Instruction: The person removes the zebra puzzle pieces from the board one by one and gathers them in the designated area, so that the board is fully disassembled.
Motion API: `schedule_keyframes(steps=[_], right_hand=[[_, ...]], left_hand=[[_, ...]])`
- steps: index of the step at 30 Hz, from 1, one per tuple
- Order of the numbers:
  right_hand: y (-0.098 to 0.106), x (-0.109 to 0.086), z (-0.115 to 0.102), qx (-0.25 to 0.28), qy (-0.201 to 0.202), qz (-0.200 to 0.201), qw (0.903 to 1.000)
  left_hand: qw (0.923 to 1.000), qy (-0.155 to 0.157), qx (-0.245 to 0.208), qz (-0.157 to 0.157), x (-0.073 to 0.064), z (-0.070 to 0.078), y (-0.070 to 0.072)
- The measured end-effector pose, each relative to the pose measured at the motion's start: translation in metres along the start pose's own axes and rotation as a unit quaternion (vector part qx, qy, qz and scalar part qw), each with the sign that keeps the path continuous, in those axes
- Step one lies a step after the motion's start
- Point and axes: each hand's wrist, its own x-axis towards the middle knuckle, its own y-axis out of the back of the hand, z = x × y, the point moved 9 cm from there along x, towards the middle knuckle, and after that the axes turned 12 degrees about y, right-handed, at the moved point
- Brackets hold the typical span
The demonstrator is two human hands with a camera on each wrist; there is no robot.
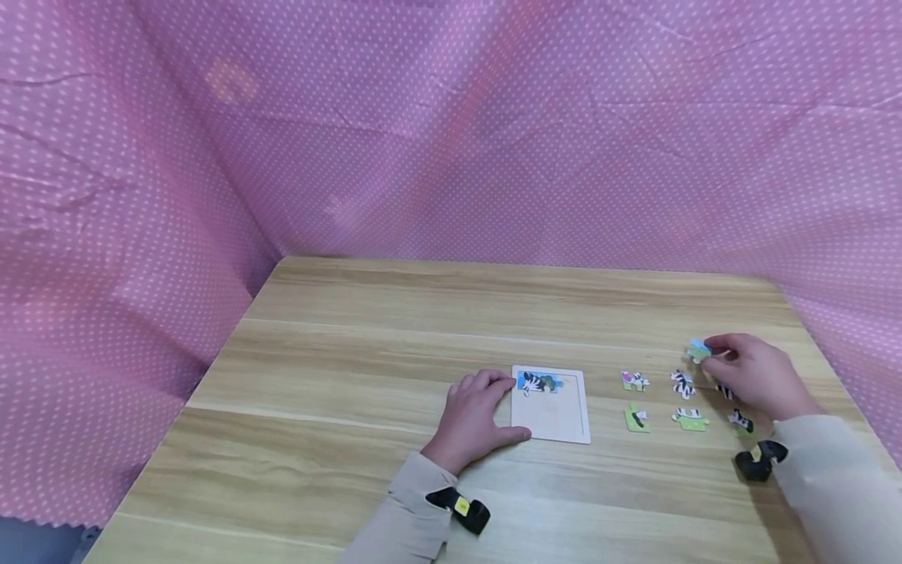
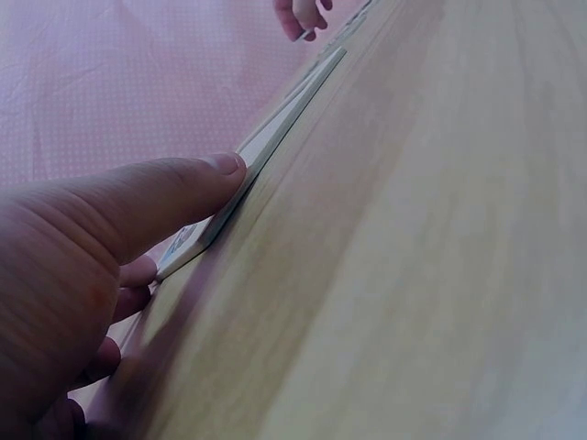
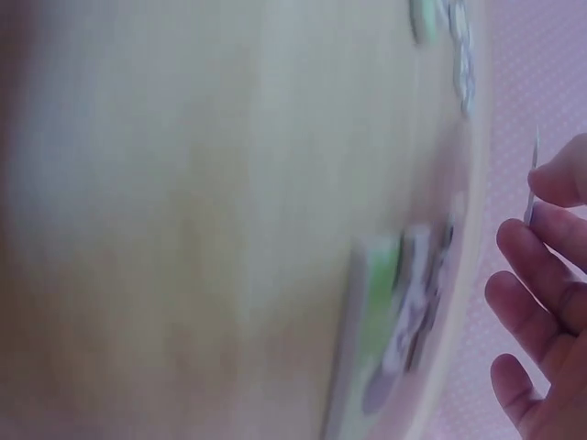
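A white square puzzle board [image 1: 553, 419] lies flat on the table, with joined pieces [image 1: 539, 382] showing a zebra's striped head and blue sky in its upper left. My left hand [image 1: 474, 419] grips the board at its left side, thumb on the near edge and fingers by the upper left corner. Over to the right, my right hand [image 1: 761, 380] pinches a blue and green puzzle piece [image 1: 698, 350] between thumb and index finger; the right wrist view shows this piece [image 3: 532, 179] edge-on, raised off the table. One striped piece [image 1: 724, 389] is partly hidden under that hand.
Loose pieces lie in rows right of the board, among them a pink and white one [image 1: 635, 381], a striped one [image 1: 683, 384], and green ones [image 1: 637, 418]. The wooden table [image 1: 338, 368] backs onto a pink dotted curtain [image 1: 451, 141]. Each wrist wears a black strap.
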Motion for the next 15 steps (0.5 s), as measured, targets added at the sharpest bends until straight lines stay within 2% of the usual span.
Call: schedule_keyframes(steps=[10, 15], right_hand=[[-0.008, 0.001, -0.024, 0.040, 0.013, 0.030, 0.9987], [-0.013, 0.000, -0.041, 0.055, 0.013, 0.029, 0.9980]], left_hand=[[1.0000, -0.002, -0.005, 0.001, 0.001, 0.000, 0.000], [1.0000, -0.002, -0.006, 0.000, 0.001, -0.001, -0.001]])
